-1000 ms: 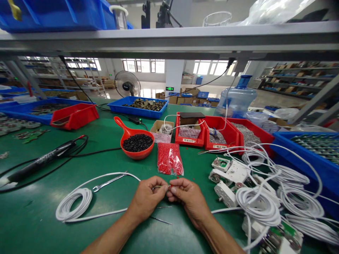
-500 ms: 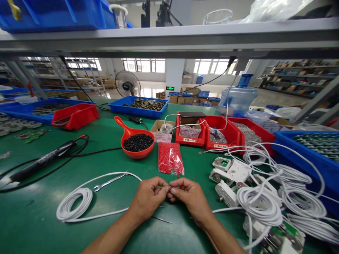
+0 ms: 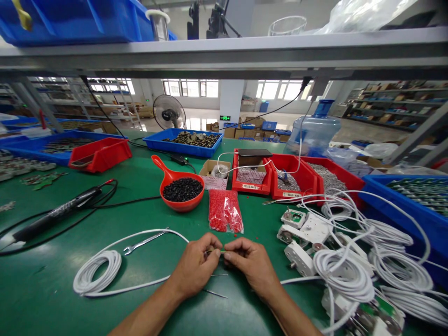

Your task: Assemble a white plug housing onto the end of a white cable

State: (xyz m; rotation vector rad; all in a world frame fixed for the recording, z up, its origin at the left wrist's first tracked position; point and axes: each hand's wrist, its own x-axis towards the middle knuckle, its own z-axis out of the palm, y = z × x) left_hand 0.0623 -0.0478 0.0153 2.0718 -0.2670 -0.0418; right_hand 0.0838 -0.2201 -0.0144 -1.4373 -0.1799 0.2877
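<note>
My left hand (image 3: 196, 265) pinches a thin yellowish-green wire (image 3: 216, 252) between thumb and forefinger. My right hand (image 3: 252, 262) is closed in a pinch at the wire's tip, almost touching the left fingertips; whatever it grips is hidden by the fingers. A white cable (image 3: 140, 286) runs from a coil on the left to beneath my left hand. Thin loose wire ends (image 3: 215, 293) stick out under that hand. Just beyond my fingers lies a clear bag of small red pieces (image 3: 225, 211), with a few loose red bits near it.
An orange scoop (image 3: 182, 205) holds black pellets. A wrench (image 3: 145, 241) and a black corded tool (image 3: 58, 213) lie left. Red bins (image 3: 257, 186) stand at the back. White cable coils (image 3: 345, 275) and white housings (image 3: 301, 256) crowd the right. A shelf (image 3: 224, 53) spans overhead.
My fingers have shifted slightly on the wire, the right fingertips closing more over its end. A reddish speck seen between the fingertips earlier is now hidden. The surroundings stay put.
</note>
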